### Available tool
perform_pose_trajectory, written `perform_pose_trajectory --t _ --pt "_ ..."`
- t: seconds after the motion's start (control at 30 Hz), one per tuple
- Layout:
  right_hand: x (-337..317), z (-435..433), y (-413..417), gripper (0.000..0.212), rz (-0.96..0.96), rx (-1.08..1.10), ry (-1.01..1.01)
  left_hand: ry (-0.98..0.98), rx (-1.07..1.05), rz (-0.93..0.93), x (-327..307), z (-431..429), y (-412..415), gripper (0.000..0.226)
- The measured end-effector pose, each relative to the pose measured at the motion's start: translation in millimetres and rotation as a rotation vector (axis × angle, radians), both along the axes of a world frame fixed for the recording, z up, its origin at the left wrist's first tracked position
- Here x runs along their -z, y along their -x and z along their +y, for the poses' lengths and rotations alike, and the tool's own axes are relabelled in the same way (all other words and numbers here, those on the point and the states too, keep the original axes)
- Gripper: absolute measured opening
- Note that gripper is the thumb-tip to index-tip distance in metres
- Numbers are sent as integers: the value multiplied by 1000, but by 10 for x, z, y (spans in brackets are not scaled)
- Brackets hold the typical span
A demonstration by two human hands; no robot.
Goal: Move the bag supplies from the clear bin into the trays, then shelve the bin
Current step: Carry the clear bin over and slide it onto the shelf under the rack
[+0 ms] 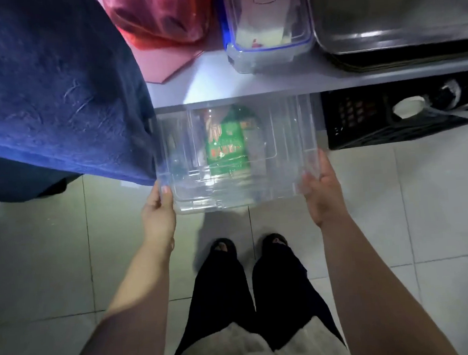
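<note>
The clear bin is held level below the edge of the grey counter, its far end tucked under the counter. My left hand grips its near left corner, thumb on the rim. On the opposite side, my right hand holds its right wall, fingers spread along the plastic. A green packet shows through the bin; I cannot tell whether it lies inside the bin or on a shelf beneath it.
A dark blue cloth hangs at the left. On the counter stand a red plastic bag, a blue-rimmed clear container and stacked metal trays. A black crate sits under the counter at right. My feet stand on pale floor tiles.
</note>
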State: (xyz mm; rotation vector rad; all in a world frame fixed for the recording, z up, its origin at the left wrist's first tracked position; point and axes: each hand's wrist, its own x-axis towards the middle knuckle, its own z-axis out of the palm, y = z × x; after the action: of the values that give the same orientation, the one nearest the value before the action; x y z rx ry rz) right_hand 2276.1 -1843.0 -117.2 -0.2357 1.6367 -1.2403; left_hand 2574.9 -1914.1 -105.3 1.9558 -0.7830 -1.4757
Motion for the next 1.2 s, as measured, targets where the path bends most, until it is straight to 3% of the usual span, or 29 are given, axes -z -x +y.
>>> perform_pose_trajectory --t 0.1,0.2,0.27,0.37,0.47,0.67,0.8,0.9,0.97,1.03,1.1,1.2 --pt "114 -315 -148 60 198 -54 -48 -11 125 -76 194 -130 -163 39" --pt "257 -450 -186 47 529 -212 -168 12 222 -37 358 -268 -110 42" --pt "331 -471 -158 60 651 -275 -227 45 193 -74 450 -323 -52 40" --pt "338 -470 -93 85 610 -252 -263 46 110 -108 527 -321 -16 37" --pt "327 -384 -69 93 578 -247 -234 49 11 -46 527 -270 -20 35" --pt "413 -64 -136 84 380 -92 -290 -141 -246 82 511 -38 -85 37" --pt "478 7 -154 71 211 40 -286 -222 -225 124 521 -5 -84 14" --pt "490 -67 -140 66 371 -65 -293 -226 -191 82 530 -122 -69 20" --pt "460 -127 -145 67 622 -136 -320 -243 -188 29 524 -158 -37 28" --pt "400 -161 -209 64 958 -239 -191 -133 -199 -158 482 -85 22 31" --pt "328 -182 -362 62 1204 -533 -26 183 -63 -477 420 68 90 39" --pt "410 -116 -640 77 1422 -990 80 649 535 -689 397 269 325 46"
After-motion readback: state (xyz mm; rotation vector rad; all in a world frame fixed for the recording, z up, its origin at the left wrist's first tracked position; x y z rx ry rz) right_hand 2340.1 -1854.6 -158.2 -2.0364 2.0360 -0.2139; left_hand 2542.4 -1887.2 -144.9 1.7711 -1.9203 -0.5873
